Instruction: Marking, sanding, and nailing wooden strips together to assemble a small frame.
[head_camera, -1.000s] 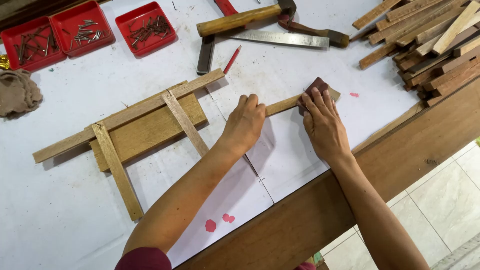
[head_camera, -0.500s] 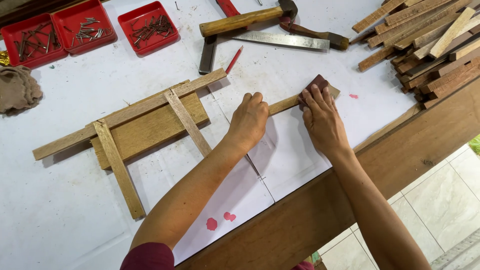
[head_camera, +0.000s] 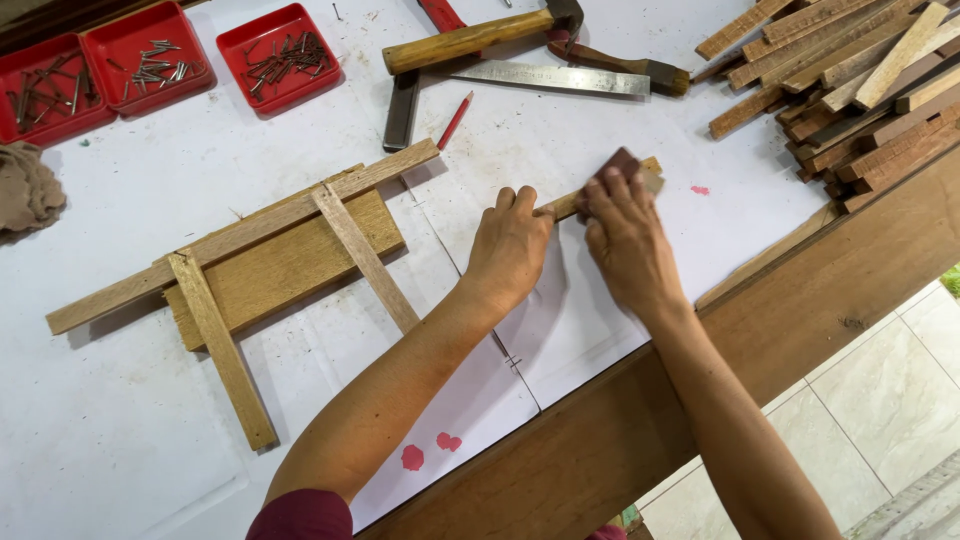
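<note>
Right hand (head_camera: 628, 245): fingers pressed together over a dark reddish-brown sanding block (head_camera: 618, 164), holding it down on the far end of a thin wooden strip (head_camera: 572, 203).
Left hand (head_camera: 508, 243): fingers curled close, pinning the near end of the same strip flat to the desk (head_camera: 120, 430).
Wooden strip: lies on the white paper sheet (head_camera: 590, 320), between both hands, near the desk's front edge.
Wooden frame (head_camera: 250, 262): left of the hands, a long slat with two cross slats over a flat board, well apart from the strip.
Red trays (head_camera: 282, 55): three at the far left of the desk, each holding loose nails.
Hammer (head_camera: 480, 38): wooden handle, lying beyond the hands.
Steel square (head_camera: 550, 78): beside the hammer, blade flat.
Red pencil (head_camera: 454, 121): just in front of the hammer.
Pile of wooden sticks (head_camera: 850, 75): far right corner.
Brown cloth (head_camera: 28, 190): at the left edge.
</note>
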